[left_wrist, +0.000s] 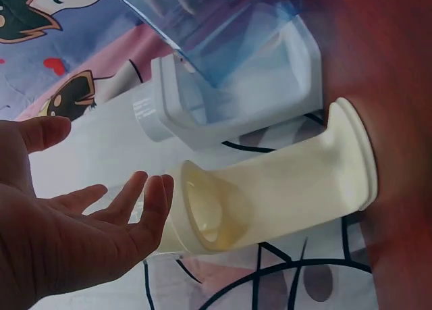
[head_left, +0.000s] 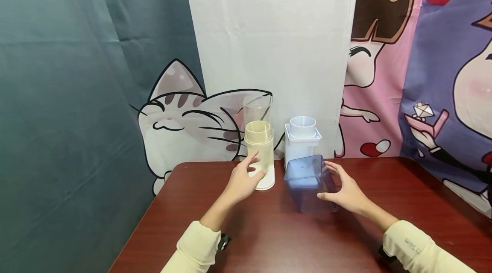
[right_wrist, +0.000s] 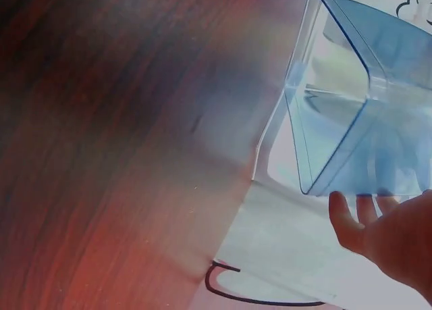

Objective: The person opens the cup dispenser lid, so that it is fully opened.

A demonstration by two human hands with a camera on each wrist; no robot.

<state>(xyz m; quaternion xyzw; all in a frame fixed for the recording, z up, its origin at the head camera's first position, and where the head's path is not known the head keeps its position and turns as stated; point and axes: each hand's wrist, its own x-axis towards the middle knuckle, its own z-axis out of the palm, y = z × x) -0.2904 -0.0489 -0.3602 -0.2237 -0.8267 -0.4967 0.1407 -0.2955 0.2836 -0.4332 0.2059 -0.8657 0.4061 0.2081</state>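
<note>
My right hand (head_left: 347,192) holds a see-through blue square container (head_left: 307,185), tilted over the table. In the right wrist view, the fingers of this hand (right_wrist: 395,239) show along the container's side (right_wrist: 405,127). My left hand (head_left: 244,179) is spread with nothing in it, close in front of a cream stand (head_left: 261,149) with a round cup on top and a rounded base. The left wrist view has its fingertips right by the cup rim of the cream stand (left_wrist: 290,178). Behind the blue container stands a white square holder (head_left: 301,138), topped by a round cup.
A clear tumbler-like cylinder (head_left: 256,110) rises above the cream stand. Both stands are at the back edge of the reddish-brown table (head_left: 269,239). A printed cloth (head_left: 273,29) with cartoon figures hangs right behind them.
</note>
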